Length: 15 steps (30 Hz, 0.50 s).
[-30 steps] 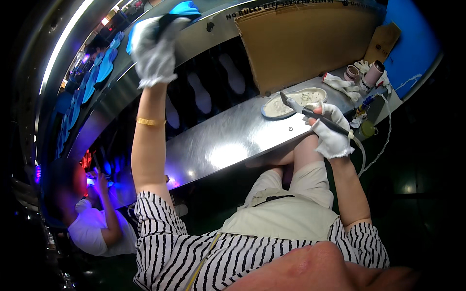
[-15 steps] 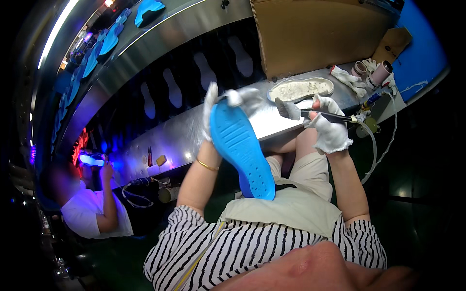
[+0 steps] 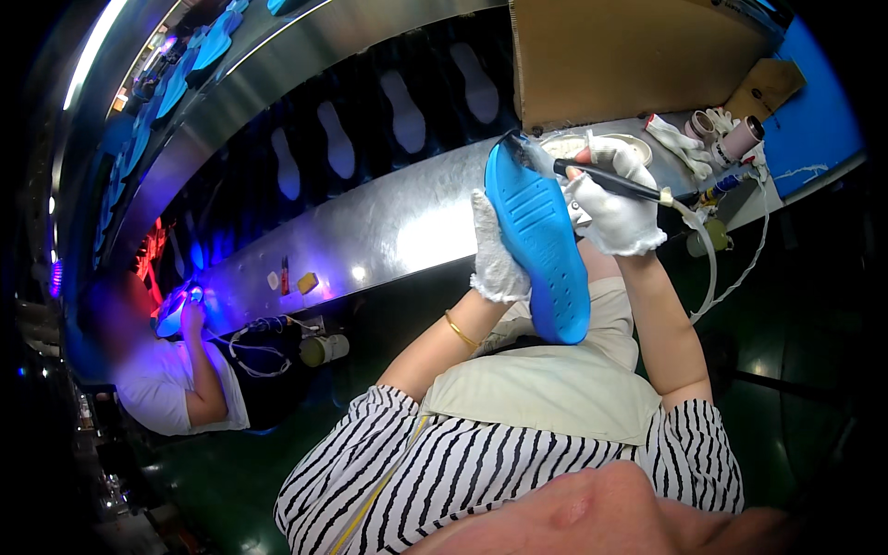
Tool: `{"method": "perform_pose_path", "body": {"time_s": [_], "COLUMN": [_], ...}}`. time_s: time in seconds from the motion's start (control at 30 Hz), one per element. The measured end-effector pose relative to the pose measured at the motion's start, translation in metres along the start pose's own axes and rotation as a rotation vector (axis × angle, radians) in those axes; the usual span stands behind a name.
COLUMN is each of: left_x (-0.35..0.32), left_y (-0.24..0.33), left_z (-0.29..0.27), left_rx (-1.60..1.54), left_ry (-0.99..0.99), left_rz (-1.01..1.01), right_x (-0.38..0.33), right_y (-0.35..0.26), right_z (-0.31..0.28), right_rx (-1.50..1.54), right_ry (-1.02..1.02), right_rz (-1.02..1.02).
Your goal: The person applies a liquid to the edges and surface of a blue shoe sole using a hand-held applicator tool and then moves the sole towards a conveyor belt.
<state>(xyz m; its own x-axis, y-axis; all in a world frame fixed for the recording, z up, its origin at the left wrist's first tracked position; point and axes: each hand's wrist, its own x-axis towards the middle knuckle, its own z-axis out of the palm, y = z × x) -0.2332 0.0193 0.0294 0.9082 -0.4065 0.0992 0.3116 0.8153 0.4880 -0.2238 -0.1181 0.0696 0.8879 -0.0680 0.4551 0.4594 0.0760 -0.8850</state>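
A blue insole (image 3: 541, 245) is gripped by the gloved left hand (image 3: 495, 259) near the steel counter (image 3: 370, 231), while a black brush-tipped tool (image 3: 601, 178) is clasped in the gloved right hand (image 3: 615, 203) at its far end

The insole (image 3: 541, 239) is bright blue, foot-shaped, its ridged and dotted face turned toward the camera. It stands nearly upright, toe toward 11 o'clock, heel toward 5 o'clock over the lap. The black brush (image 3: 601, 178) lies slanted, its tip touching the insole's toe.
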Motion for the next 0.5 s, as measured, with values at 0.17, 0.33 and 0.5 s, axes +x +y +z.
{"method": "perform_pose_path", "body": {"time_s": [0.17, 0.33, 0.5], "left_x": [0.013, 0.005, 0.002], "left_y": [-0.008, 0.005, 0.019], "left_z": [-0.024, -0.026, -0.026], "left_rx": [0.075, 0.111, 0.170], "left_ry": [0.159, 0.160, 0.287], "left_rz": [0.081, 0.007, -0.027], "right_x": [-0.017, -0.017, -0.031], "right_y": [0.000, 0.007, 0.008], "right_z": [0.017, 0.009, 0.010], "right_rx": [0.005, -0.157, -0.026], "right_ry": [-0.136, -0.135, -0.194], "right_rz": [0.010, -0.085, 0.033]}}
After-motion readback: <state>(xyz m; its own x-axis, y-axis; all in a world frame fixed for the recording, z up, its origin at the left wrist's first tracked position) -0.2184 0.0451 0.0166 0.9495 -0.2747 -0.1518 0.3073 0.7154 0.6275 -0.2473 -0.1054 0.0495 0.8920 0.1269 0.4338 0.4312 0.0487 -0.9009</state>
